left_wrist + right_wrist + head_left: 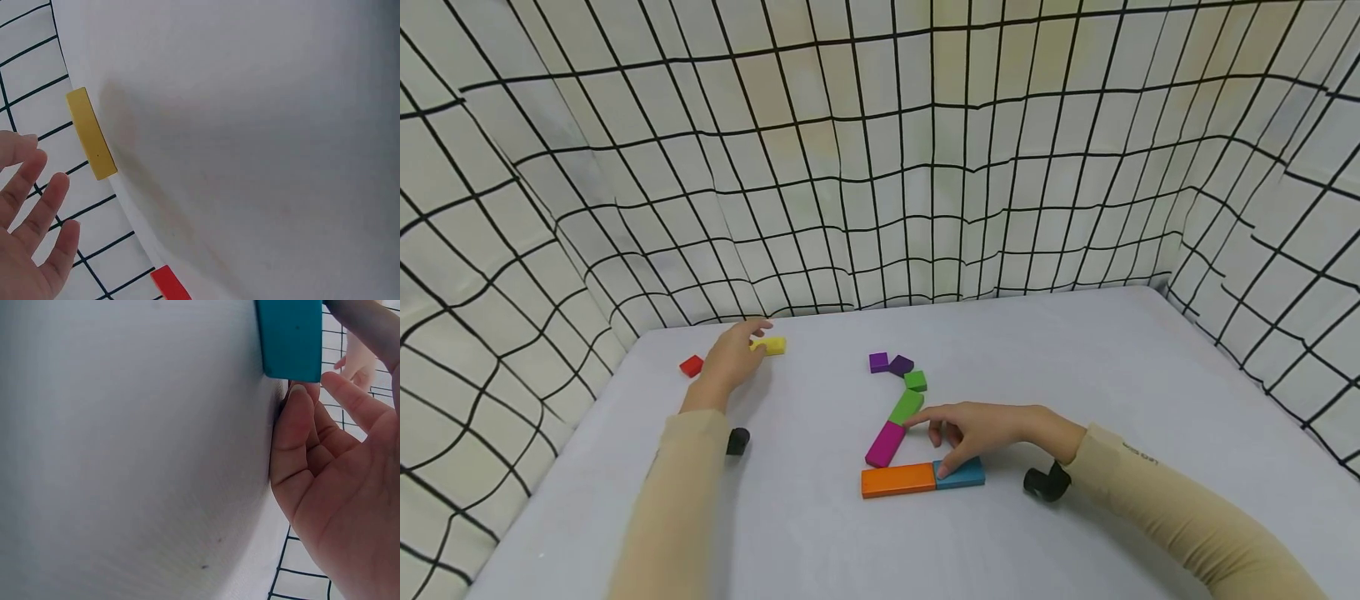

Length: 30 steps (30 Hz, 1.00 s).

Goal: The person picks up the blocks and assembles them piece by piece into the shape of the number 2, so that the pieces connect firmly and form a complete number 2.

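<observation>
My left hand [730, 358] reaches over the far left of the table beside a yellow block [777, 345], fingers loosely spread. The left wrist view shows its fingertips apart from that block [92, 133]. My right hand [988, 427] is over a row of blocks, its thumb on the blue block [967, 475]. Its index finger stretches to where a magenta block [885, 444] meets a long green block [906, 406]; the other fingers curl under. An orange block [897, 481] lies end to end with the blue one. In the right wrist view the blue block [292, 340] appears just above the fingertips.
Left of my left hand lies a red block [691, 366]. A small green block [915, 381] and two purple blocks, one at the left [878, 362], continue the curved row. Black grid netting [880, 200] over white cloth walls the white table [805, 542].
</observation>
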{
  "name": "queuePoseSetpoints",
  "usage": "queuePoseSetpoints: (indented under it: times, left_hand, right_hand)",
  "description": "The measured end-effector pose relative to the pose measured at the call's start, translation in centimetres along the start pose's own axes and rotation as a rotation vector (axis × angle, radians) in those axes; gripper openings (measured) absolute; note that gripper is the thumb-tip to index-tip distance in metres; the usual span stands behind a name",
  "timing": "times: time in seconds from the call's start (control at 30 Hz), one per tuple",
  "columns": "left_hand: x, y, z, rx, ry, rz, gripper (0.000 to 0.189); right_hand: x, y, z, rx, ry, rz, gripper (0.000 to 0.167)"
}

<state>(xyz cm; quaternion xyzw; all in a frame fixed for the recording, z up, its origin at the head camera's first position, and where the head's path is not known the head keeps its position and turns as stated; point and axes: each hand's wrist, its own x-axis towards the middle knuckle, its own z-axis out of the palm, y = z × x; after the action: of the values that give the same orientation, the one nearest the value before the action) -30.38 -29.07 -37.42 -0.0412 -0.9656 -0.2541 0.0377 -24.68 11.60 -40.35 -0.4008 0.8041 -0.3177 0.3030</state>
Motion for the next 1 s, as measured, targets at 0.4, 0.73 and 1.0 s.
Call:
queuePoseSetpoints:
  times: [0.4, 0.73, 1.0]
  left_hand:
    - [1.1, -0.5, 0.3, 0.073, -0.065, -0.065, 0.048]
    - [1.9, -1.0, 1.0, 0.152, -0.133, -0.085, 0.049]
    - [2.1, -0.6, 1.2, 0.215, -0.166, -0.082, 0.048]
  right_hand:
    - [0.0, 0.2, -0.1, -0.004, 0.000, -0.010, 0.070]
    - [0.1, 0.1, -0.1, -0.013, 0.003, 0.001, 0.071]
    - [0.1, 0.1, -0.1, -0.005, 0.002, 0.004, 0.071]
